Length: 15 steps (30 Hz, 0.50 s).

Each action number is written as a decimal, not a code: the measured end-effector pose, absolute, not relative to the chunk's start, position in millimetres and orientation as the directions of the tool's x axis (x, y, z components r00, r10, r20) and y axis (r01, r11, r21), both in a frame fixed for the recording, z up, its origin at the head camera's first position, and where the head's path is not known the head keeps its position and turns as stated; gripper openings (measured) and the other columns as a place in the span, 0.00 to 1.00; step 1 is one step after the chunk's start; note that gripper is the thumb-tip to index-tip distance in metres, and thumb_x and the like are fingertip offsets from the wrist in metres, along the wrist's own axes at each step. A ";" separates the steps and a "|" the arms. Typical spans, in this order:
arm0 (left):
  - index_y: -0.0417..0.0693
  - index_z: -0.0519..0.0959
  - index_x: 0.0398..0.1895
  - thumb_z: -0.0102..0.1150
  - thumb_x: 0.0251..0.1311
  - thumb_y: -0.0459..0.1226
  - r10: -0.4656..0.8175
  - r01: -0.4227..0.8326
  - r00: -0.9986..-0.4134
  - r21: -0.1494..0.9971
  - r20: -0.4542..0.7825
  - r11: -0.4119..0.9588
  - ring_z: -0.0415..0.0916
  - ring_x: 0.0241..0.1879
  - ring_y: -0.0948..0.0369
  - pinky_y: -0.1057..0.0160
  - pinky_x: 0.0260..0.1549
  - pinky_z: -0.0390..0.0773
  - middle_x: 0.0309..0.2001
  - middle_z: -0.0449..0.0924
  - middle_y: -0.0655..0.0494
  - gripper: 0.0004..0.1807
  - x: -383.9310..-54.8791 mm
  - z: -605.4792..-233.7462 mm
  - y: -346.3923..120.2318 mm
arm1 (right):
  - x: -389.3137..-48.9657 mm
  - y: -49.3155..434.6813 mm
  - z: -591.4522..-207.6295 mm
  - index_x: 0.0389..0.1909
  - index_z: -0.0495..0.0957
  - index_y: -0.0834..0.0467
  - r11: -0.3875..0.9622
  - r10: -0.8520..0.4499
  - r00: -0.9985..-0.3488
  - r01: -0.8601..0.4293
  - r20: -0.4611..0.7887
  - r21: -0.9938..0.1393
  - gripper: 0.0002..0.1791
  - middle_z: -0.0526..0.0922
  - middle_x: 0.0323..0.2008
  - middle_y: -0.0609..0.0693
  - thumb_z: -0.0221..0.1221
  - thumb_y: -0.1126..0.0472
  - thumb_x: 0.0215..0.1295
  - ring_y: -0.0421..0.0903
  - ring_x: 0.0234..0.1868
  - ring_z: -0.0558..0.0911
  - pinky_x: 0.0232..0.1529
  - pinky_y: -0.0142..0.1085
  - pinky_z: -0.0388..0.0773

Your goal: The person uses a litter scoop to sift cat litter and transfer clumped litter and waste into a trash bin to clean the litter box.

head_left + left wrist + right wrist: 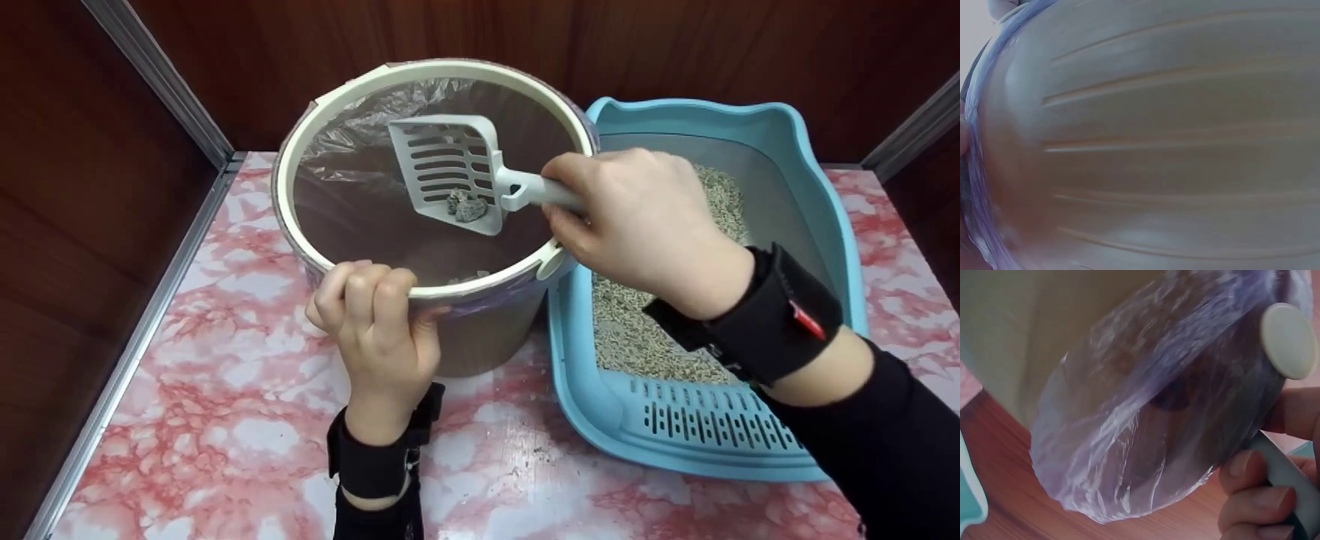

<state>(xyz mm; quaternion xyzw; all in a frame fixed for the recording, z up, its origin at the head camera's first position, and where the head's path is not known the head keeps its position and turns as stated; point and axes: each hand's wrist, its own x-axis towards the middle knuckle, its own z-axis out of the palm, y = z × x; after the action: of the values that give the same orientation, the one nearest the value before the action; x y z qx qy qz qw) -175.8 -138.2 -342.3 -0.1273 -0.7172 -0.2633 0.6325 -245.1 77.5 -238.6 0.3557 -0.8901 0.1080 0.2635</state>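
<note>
My right hand (645,217) grips the handle of a light grey slotted litter scoop (446,161), held tilted over the mouth of a trash can. A few grey litter clumps (466,208) lie in the scoop's lower corner. The trash can (480,337) has a cream rim and a thin purplish bag (1123,455) lining it and folded over the outside. At the near side of that rim, my left hand (379,322) holds on with its fingers curled over the edge. The can's ribbed wall (1185,140) fills the left wrist view.
A blue litter box (836,217) with sandy litter (652,334) stands right of the can, its slotted front step facing me. Dark wood panels (675,45) rise behind and at the sides. The floor (247,420) has a red and white marbled pattern, with crumbs near the box.
</note>
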 end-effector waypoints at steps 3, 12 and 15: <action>0.43 0.71 0.30 0.45 0.68 0.57 -0.150 0.517 -0.164 0.215 0.975 0.828 0.64 0.42 0.47 0.46 0.42 0.54 0.32 0.68 0.50 0.25 -176.1 -341.9 -137.5 | -245.1 74.4 -240.0 0.29 0.78 0.53 0.689 -0.614 -0.522 -0.720 0.592 0.080 0.03 0.72 0.17 0.44 0.56 0.61 0.59 0.45 0.15 0.69 0.13 0.42 0.59; 0.43 0.71 0.31 0.46 0.67 0.57 -0.147 0.519 -0.175 0.219 0.973 0.826 0.64 0.43 0.47 0.45 0.42 0.55 0.32 0.69 0.49 0.25 -175.3 -342.3 -138.6 | -234.9 62.0 -234.5 0.37 0.84 0.54 0.647 -0.670 -0.418 -0.734 0.614 0.207 0.05 0.69 0.18 0.49 0.62 0.64 0.60 0.50 0.19 0.69 0.15 0.44 0.61; 0.43 0.71 0.31 0.45 0.67 0.57 -0.146 0.518 -0.179 0.219 0.973 0.827 0.64 0.43 0.47 0.45 0.42 0.54 0.32 0.69 0.49 0.25 -175.3 -342.9 -138.7 | -232.0 61.2 -231.8 0.40 0.85 0.54 0.642 -0.676 -0.409 -0.735 0.613 0.218 0.08 0.69 0.18 0.49 0.61 0.64 0.62 0.51 0.19 0.70 0.16 0.43 0.62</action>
<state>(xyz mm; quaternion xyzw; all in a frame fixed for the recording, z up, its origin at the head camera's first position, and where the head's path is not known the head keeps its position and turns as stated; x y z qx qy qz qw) -175.3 -138.7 -342.9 -0.1290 -0.7207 -0.2643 0.6278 -232.0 61.2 -231.8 0.4210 -0.8382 0.0429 0.3440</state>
